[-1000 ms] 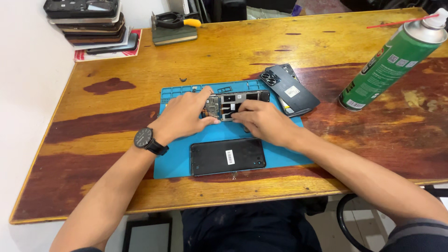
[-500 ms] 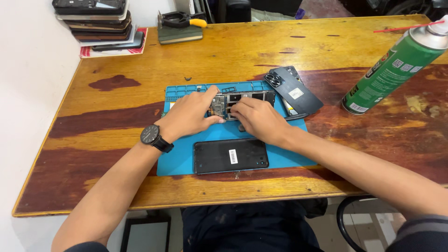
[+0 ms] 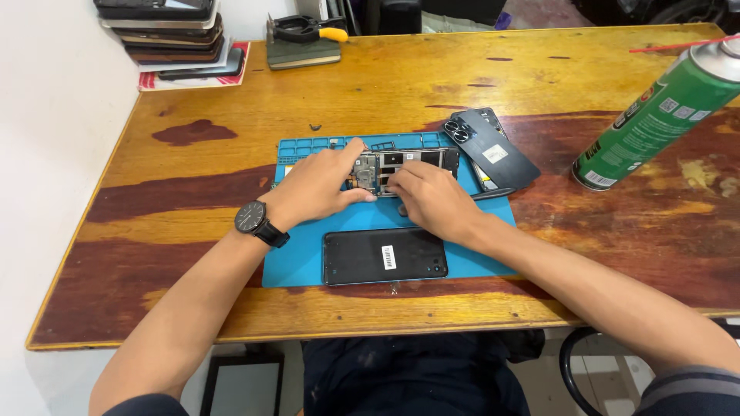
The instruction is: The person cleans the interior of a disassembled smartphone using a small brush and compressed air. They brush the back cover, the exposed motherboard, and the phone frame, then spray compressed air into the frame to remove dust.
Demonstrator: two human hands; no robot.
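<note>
An opened phone body [image 3: 412, 163] with bare circuit boards lies on a blue work mat [image 3: 308, 258]. My left hand [image 3: 320, 185], with a black wristwatch [image 3: 253, 219] on its wrist, grips the phone's left end. My right hand [image 3: 432, 199] rests on the phone's middle, fingertips pressed to the boards. What the fingers pinch is too small to see. A black screen panel [image 3: 384, 256] lies flat on the mat just below my hands.
A dark phone back cover [image 3: 491, 146] leans at the mat's upper right. A green spray can [image 3: 655, 115] lies tilted at the right. Stacked phones and books [image 3: 166, 31] sit far left, pliers on a notebook [image 3: 304, 38] behind. The wooden table's front edge [image 3: 385, 323] is near.
The view has shifted slightly; both hands stay on the opened phone, with only small finger movement.
</note>
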